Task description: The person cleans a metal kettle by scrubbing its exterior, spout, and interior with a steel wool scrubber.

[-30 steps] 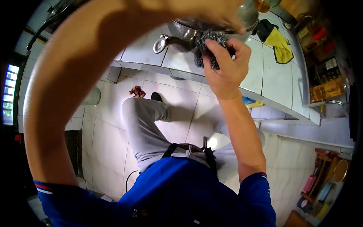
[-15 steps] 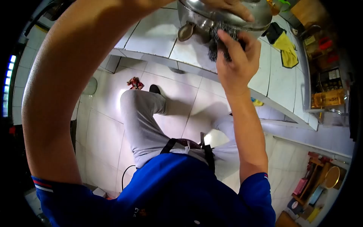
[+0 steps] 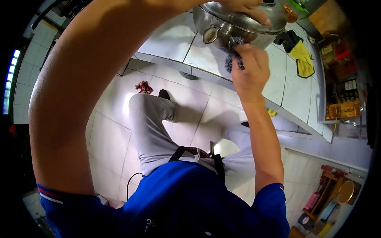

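A round metal kettle with a lid and a short capped spout stands on the white tiled counter at the top. My right hand is closed on a dark steel-wool scrubber, which touches the kettle's side just right of the spout. Across the top of the kettle lies my left hand, resting on the lid with its fingers extended; part of it is cut off by the upper frame edge.
A black and yellow cloth lies on the counter to the right. Beyond it is a rack with bottles. A red cloth is on the floor. At the lower right stands a shelf. A green-rimmed container is behind the kettle.
The kettle and its spout appear further right and more fully in view. My right hand has turned over, its fingers curling more tightly around the scrubber. My left hand stays on the lid.
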`<action>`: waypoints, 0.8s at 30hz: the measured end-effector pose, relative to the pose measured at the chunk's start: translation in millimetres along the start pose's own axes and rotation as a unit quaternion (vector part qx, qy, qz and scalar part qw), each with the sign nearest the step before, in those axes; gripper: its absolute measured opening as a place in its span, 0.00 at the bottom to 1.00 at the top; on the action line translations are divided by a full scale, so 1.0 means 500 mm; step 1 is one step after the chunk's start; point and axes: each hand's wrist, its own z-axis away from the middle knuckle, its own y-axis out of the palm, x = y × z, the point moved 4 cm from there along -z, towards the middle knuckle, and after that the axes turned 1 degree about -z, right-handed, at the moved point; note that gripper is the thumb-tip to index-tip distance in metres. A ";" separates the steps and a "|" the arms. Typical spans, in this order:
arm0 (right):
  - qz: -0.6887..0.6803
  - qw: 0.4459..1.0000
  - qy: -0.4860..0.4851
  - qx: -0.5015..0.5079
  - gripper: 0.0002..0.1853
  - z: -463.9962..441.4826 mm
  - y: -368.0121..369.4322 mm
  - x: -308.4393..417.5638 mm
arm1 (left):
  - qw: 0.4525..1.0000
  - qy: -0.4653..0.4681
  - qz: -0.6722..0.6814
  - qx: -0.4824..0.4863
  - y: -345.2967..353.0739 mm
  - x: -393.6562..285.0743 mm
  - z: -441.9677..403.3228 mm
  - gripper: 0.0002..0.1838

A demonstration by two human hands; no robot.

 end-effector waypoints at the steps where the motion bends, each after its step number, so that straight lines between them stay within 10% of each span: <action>1: -0.005 1.000 0.002 -0.020 0.21 -0.024 -0.014 0.006 | 1.000 -0.011 0.011 -0.008 0.002 0.000 0.003 0.36; 24: -0.010 1.000 0.002 0.022 0.20 0.004 0.007 -0.011 | 0.998 -0.017 -0.014 -0.053 0.007 0.019 -0.002 0.36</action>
